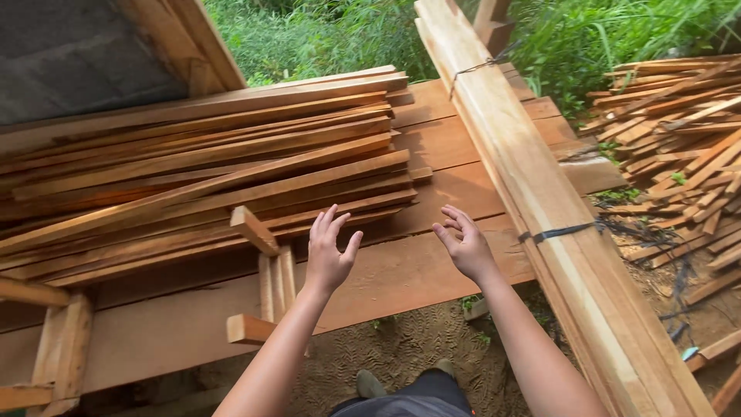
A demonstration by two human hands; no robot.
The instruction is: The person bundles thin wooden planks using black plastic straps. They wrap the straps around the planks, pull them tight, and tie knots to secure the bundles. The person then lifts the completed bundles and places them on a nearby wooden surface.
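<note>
My left hand [329, 251] is raised with fingers spread and holds nothing; it hovers over the near ends of a stack of thin wooden slats [208, 166] lying on wide planks [455, 166]. My right hand [463, 243] is also up, fingers apart and empty, above the wide planks and just left of a long bundle of boards [532, 185] tied with dark straps. A short wooden block [253, 229] lies at the slat ends beside my left hand. Neither hand touches any wood.
A second pile of short slats [679, 123] lies on the ground at right. Green plants [602, 38] grow behind. A grey wall [69, 54] and slanted timber stand at the upper left. Wooden supports [62, 347] hold the planks; sandy ground [409, 347] is below.
</note>
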